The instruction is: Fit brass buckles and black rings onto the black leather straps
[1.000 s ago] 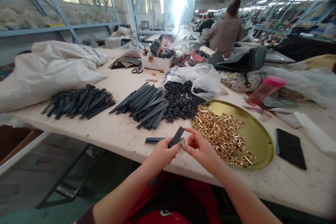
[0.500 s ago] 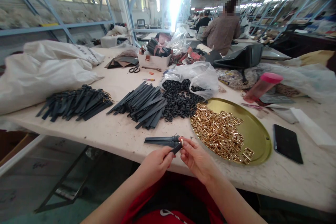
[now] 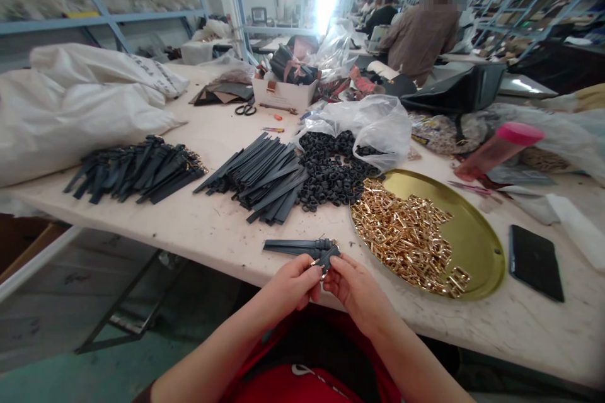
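Note:
Both hands meet just above the table's front edge around a dark strap (image 3: pixel 327 257) with a bit of gold buckle (image 3: pixel 314 262) showing. My left hand (image 3: pixel 293 282) pinches the strap near the buckle. On the other side, my right hand (image 3: pixel 352 284) grips the strap's end between thumb and fingers. Directly behind them lies a small stack of buckled straps (image 3: pixel 293 245). To the right, a gold tray (image 3: pixel 489 264) carries a heap of gold buckles (image 3: pixel 406 233). Beyond are a pile of loose straps (image 3: pixel 269 179) and a heap of small black loops (image 3: pixel 326 179).
Finished-looking buckled straps (image 3: pixel 137 170) lie at the left by a white sack (image 3: pixel 85 110). A phone (image 3: pixel 536 261) and a pink-lidded bottle (image 3: pixel 501 150) are at the right. Scissors (image 3: pixel 246 109), a white box (image 3: pixel 283 94) and a plastic bag (image 3: pixel 382 129) stand farther back. A person (image 3: pixel 420 38) sits beyond.
The strap has turned between my fingers. The gold buckle now shows by my left fingers, and my right fingers have moved onto the strap's end. The view has shifted slightly.

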